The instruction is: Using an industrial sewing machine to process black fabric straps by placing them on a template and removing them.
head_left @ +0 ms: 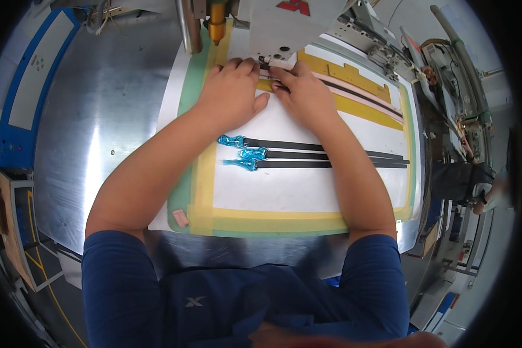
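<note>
Both of my hands work close together beneath the white machine head [287, 29]. My right hand [307, 95] has its thumb and index finger pinched at the near end of a black strap [354, 94], which lies in a pink-edged slot of a yellow template [354, 109]. My left hand [231, 93] rests beside it, fingers bent forward over the template's left end and thumb stretched apart; its fingertips are partly hidden. Nearer to me, three black straps [296, 155] lie side by side on the white sheet [272, 194], with shiny blue ends [253, 153] pointing left.
A brass-coloured nozzle-like part [217, 26] and a metal post [188, 29] hang left of the machine head. Yellow and green tape [261, 217] borders the sheet. A small pink piece [180, 218] lies at its near left corner. A metal tabletop [98, 116] extends leftward, beside a blue-framed panel [35, 75].
</note>
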Motion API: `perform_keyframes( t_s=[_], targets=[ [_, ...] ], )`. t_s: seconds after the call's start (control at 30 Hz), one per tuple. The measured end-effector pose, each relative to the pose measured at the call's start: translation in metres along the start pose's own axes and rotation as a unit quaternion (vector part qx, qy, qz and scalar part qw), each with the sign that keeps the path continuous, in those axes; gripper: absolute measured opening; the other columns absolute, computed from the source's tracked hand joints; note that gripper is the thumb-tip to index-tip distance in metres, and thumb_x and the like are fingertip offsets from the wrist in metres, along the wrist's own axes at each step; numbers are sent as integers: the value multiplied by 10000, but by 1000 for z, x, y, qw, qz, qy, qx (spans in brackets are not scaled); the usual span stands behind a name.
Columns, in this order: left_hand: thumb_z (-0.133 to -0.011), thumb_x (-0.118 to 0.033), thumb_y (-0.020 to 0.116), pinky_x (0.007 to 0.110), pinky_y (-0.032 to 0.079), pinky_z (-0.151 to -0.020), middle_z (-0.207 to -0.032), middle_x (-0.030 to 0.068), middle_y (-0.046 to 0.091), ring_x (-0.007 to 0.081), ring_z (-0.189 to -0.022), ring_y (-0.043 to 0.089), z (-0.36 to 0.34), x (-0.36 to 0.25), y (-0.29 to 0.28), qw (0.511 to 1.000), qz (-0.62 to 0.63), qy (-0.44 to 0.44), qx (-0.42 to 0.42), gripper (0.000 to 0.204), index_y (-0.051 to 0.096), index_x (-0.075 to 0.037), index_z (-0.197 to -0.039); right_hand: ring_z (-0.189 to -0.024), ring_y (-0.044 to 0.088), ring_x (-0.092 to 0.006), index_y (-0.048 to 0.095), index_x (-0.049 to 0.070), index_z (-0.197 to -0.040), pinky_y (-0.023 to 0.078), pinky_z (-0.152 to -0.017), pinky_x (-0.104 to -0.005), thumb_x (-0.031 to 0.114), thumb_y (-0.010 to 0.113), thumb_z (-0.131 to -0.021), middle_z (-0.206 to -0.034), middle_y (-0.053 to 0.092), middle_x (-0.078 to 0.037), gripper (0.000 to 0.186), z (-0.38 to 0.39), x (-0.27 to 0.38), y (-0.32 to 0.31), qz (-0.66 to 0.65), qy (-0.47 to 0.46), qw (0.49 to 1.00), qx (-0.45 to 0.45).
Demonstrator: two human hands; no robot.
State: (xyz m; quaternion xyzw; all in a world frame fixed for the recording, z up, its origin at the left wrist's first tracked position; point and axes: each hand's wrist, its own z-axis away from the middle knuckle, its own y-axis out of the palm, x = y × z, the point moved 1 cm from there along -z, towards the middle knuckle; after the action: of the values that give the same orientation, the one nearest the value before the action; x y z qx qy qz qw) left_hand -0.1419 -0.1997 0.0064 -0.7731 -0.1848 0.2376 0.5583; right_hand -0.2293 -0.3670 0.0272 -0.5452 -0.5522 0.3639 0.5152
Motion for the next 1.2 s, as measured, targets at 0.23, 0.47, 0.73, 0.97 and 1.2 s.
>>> perform_keyframes(
  t_s=[0.23, 0.47, 0.73, 0.97, 1.2],
  targets=[
    [-960, -468, 632, 457, 405, -1134, -1449, 127, 588, 295, -1383, 518, -3, -8, -1, 999, -27, -13, 13, 655, 587, -24, -1440, -961, 726, -349, 744, 199, -1272, 600, -826, -464, 349, 663, -986, -1128, 648, -145, 333, 1, -4, -3, 8, -10, 1000, -9],
    [-969, -467, 617, 441, 402, -1136, -1445, 144, 589, 295, -1375, 522, 0, -7, 2, 1000, -23, -12, -4, 676, 575, 4, -1453, -1079, 702, -322, 742, 165, -1272, 574, -925, -430, 101, 606, -947, -1186, 681, -107, 358, 7, -26, -16, 22, 11, 999, 31],
    [-988, -468, 594, 431, 409, -1127, -1435, 152, 598, 291, -1356, 540, 1, -9, 0, 999, -38, -16, 5, 662, 574, 1, -1455, -1093, 698, -332, 757, 146, -1247, 564, -943, -444, -8, 562, -901, -1177, 694, -102, 426, 12, -34, -11, 29, 10, 999, 14],
    [-1009, -481, 569, 432, 429, -1103, -1421, 162, 616, 306, -1312, 588, -1, -9, 1, 998, -55, 1, -14, 639, 583, -20, -1452, -1078, 699, -346, 773, 136, -1221, 560, -940, -450, -15, 553, -890, -1137, 706, -119, 425, 7, -35, -12, 38, -1, 999, 1],
    [-1003, -502, 563, 427, 430, -1085, -1397, 180, 621, 314, -1295, 592, -2, -17, -6, 997, -81, 0, 16, 593, 615, -123, -1455, -1118, 690, -333, 765, 155, -1249, 556, -962, -437, -13, 551, -903, -1192, 695, -103, 440, 9, -28, -20, 52, 24, 998, 38]
  ],
)
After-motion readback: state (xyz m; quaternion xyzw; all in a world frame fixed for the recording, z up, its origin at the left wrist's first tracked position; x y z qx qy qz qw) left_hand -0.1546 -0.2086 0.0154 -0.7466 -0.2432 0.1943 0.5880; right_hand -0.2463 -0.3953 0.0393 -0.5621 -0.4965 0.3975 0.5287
